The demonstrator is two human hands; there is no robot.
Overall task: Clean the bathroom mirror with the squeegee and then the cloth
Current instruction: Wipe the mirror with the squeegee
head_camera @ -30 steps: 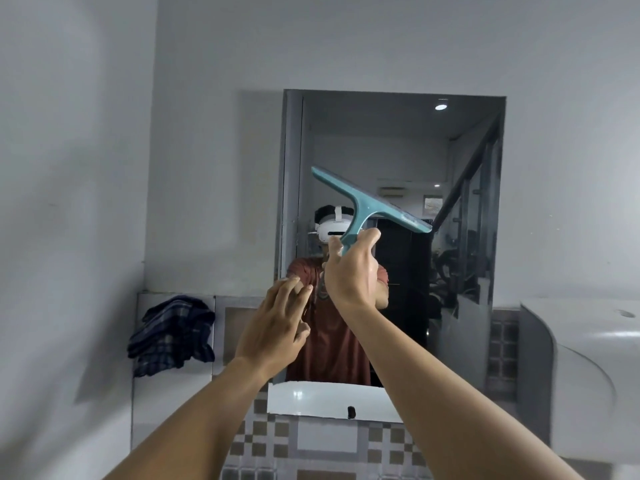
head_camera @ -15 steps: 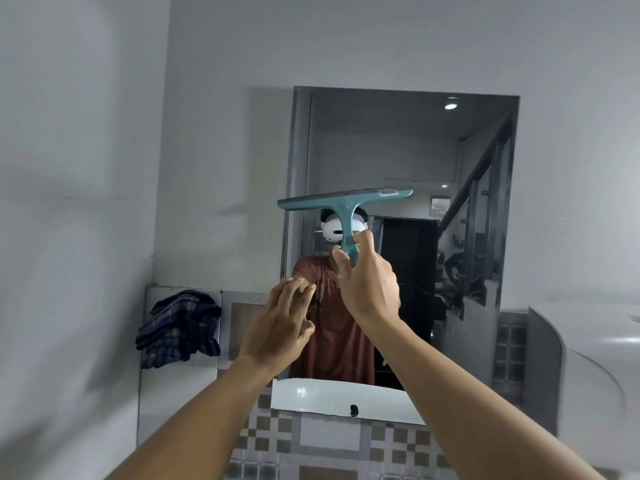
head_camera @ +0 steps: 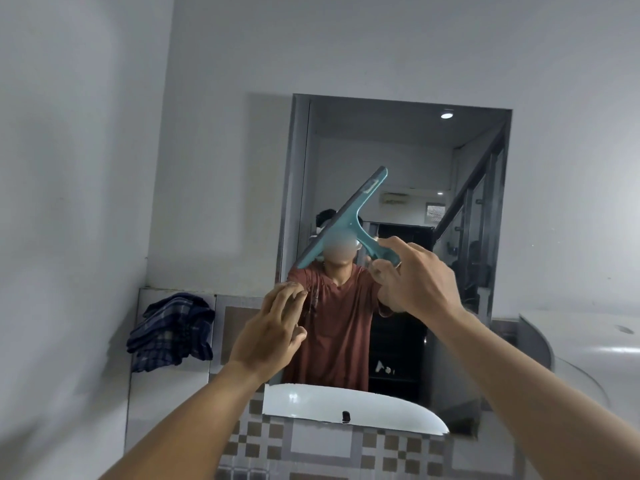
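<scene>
Right hand [head_camera: 417, 277] is gripping teal squeegee [head_camera: 346, 221] handle — blade running 7 to 1 o'clock | left hand [head_camera: 273, 332] is hovering open | label unreadable | mirror [head_camera: 398, 161] behind.

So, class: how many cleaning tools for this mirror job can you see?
2. The teal squeegee is held by the right hand in front of the mirror; the plaid cloth lies on the ledge at left.

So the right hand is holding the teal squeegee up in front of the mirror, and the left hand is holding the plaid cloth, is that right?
Not quite. In the head view the right hand does hold the teal squeegee before the mirror, but the left hand is empty, fingers spread. The plaid cloth lies on the ledge left of the mirror.
</scene>
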